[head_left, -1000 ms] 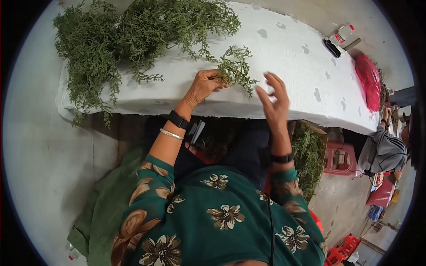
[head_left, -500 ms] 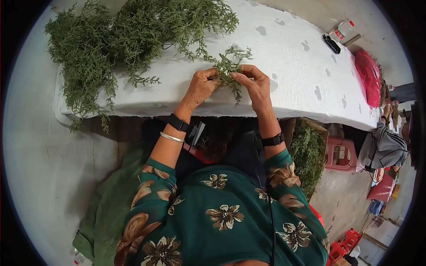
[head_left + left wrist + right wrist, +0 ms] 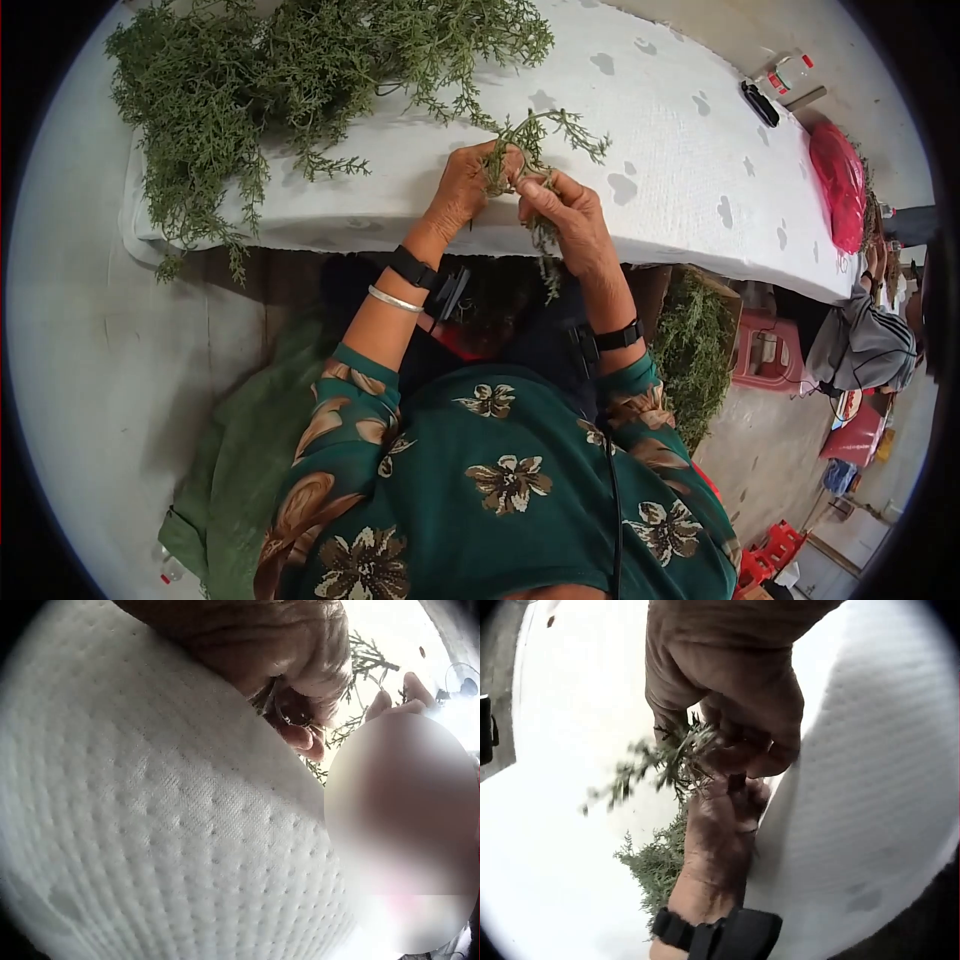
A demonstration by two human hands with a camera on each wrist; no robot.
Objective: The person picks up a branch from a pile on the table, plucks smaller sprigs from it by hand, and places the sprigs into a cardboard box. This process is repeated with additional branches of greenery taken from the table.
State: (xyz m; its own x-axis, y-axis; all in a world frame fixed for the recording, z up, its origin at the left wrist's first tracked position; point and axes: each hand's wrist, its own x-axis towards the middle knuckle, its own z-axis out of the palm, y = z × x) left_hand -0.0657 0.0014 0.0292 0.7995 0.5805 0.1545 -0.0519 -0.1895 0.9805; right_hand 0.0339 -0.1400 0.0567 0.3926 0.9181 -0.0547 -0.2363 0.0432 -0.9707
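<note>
A small sprig of scaly green foliage (image 3: 525, 135) is between both hands, over the front edge of a white-covered table (image 3: 690, 170). My left hand (image 3: 465, 185) pinches its stem end with curled fingers. From the other side, my right hand (image 3: 575, 222) grips the sprig between thumb and fingertips, close against the left fingertips. One part hangs below the right fingers; another points away to the upper right. The right wrist view shows leafy tips (image 3: 675, 757) poking out beside the right hand (image 3: 727, 682). In the left wrist view, the left hand (image 3: 277, 652) partly hides the stem.
A large heap of green branches (image 3: 300, 90) covers the table's left end. Toward the far right lie a black object (image 3: 760, 104), a plastic bottle (image 3: 790, 72) and a pink bag (image 3: 838, 190). More greenery (image 3: 692, 355) fills a box below; another person (image 3: 865, 340) sits at right.
The right hand came in from the right, where its fingers were spread apart, and took hold of the sprig. The left hand kept its grip, and the sprig has turned slightly.
</note>
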